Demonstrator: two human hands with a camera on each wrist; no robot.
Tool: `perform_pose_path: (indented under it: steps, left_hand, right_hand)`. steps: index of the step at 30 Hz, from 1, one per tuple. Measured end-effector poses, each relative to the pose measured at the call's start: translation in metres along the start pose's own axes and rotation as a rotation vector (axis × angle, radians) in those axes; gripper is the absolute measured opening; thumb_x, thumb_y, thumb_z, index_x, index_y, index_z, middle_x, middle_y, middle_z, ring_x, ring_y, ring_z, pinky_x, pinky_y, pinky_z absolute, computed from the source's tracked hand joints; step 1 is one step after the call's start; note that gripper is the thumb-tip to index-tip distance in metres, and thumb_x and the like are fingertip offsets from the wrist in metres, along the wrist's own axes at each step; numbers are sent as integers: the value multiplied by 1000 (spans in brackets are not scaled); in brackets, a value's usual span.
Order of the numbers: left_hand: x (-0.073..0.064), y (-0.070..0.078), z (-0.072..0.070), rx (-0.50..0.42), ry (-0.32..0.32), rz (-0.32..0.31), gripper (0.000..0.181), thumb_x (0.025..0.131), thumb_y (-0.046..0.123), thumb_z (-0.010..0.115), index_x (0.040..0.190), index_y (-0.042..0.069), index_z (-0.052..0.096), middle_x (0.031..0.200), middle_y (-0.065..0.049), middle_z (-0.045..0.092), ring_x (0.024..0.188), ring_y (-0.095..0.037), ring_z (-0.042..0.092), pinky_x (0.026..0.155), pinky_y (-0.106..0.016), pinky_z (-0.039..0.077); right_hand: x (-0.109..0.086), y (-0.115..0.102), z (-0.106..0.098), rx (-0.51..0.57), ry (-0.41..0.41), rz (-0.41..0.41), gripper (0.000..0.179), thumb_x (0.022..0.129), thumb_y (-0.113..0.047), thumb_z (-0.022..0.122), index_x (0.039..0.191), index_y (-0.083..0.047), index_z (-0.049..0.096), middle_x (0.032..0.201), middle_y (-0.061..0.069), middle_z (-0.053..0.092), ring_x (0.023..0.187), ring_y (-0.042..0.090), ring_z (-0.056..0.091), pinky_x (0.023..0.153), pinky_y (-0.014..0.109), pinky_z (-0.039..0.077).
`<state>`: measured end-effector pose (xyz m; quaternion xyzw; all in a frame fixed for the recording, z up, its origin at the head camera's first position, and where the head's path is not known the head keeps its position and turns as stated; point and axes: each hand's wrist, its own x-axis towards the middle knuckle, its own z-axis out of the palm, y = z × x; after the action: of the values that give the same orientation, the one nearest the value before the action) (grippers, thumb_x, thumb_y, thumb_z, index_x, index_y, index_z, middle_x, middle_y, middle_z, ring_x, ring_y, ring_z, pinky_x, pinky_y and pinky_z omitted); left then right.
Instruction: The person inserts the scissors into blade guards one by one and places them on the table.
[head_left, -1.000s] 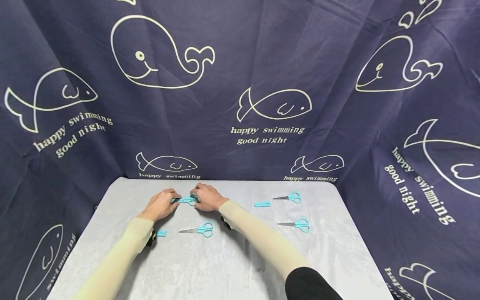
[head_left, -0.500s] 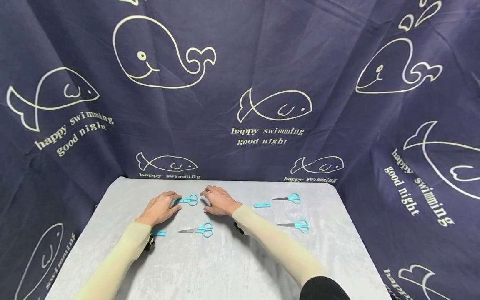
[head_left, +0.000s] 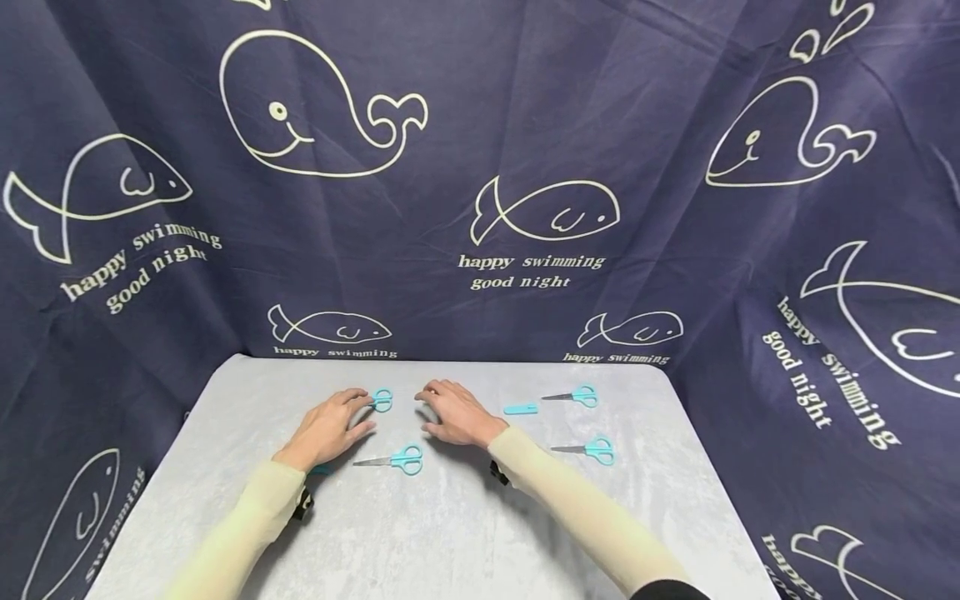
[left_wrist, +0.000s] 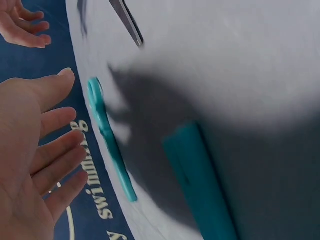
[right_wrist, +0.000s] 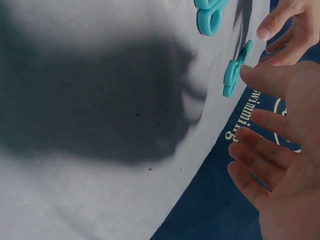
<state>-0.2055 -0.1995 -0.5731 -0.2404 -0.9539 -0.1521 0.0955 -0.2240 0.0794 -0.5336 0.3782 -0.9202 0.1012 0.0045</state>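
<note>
My left hand (head_left: pixel 327 427) hovers with loosely extended fingers, holding nothing. In the left wrist view it is apart from the turquoise scissors (left_wrist: pixel 111 140), whose blades are inside a turquoise cover. From the head, the left hand hides that cover, and only the scissors' handle loops (head_left: pixel 382 400) show. To their right my right hand (head_left: pixel 459 414) is also raised off the table, fingers relaxed, nothing in it. Nearer me lies a second pair of scissors (head_left: pixel 405 460), bare blades pointing left. A loose blade cover (left_wrist: pixel 197 180) lies left of it, mostly hidden under the left wrist in the head view.
On the right half of the grey table (head_left: pixel 465 525) lie two more uncovered scissors, the far pair (head_left: pixel 581 397) and the near pair (head_left: pixel 596 450). A loose cover (head_left: pixel 521 409) lies left of the far pair. A dark blue printed curtain (head_left: pixel 420 250) surrounds the table.
Both hands were at the covered scissors. My right hand has let go of the handle and moved right; my left hand has let go of the cover and shifted slightly right and nearer me.
</note>
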Motion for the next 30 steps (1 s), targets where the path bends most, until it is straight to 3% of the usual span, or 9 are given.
perform_pose_path:
  steps: [6, 16, 22, 30]
  left_hand:
    - [-1, 17, 3, 3, 47, 70, 44, 90, 36, 70, 129, 15, 65, 128, -8, 60, 115, -29, 58, 89, -51, 51]
    - [-3, 50, 11, -30, 97, 89, 41, 89, 37, 72, 124, 18, 66, 124, -4, 62, 114, -27, 60, 92, -48, 51]
    - [-3, 72, 21, -73, 136, 129, 33, 88, 34, 73, 117, 20, 68, 112, 8, 64, 98, -15, 63, 81, -37, 54]
    - [3, 97, 27, -110, 177, 194, 22, 87, 30, 75, 107, 22, 69, 95, 10, 65, 83, -7, 59, 70, -32, 52]
  right_hand:
    - [-19, 4, -1, -5, 19, -16, 52, 90, -31, 71, 135, -11, 56, 128, 5, 57, 115, 20, 53, 104, 37, 41]
    - [-49, 15, -6, 44, 47, 8, 50, 90, -32, 70, 135, -13, 57, 126, 2, 58, 115, 19, 54, 103, 39, 41]
    - [-67, 21, -9, 73, 100, 4, 46, 90, -29, 71, 131, -11, 60, 122, 2, 60, 113, 20, 55, 102, 41, 42]
    - [-94, 33, -12, 85, 155, 45, 40, 89, -26, 71, 126, -13, 62, 120, 1, 60, 111, 19, 57, 93, 40, 48]
